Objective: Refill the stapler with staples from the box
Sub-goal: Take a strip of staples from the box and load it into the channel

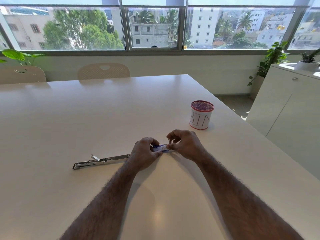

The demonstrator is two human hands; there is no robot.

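A small blue and white staple box (161, 148) sits low over the white table (86, 118), held between both hands. My left hand (144, 151) grips its left end with curled fingers and thumb. My right hand (184, 144) pinches its right end between thumb and forefinger, the other fingers curled above. A silver metal stapler (100, 161) lies fully opened out flat on the table to the left of my left hand, its right end just behind that wrist. Whether the box is open is hidden by the fingers.
A red mesh cup (202, 115) wrapped in paper marked BIN stands at the right, behind my right hand. Two beige chairs (103, 71) stand at the table's far edge. A white cabinet (285, 110) is off the right edge.
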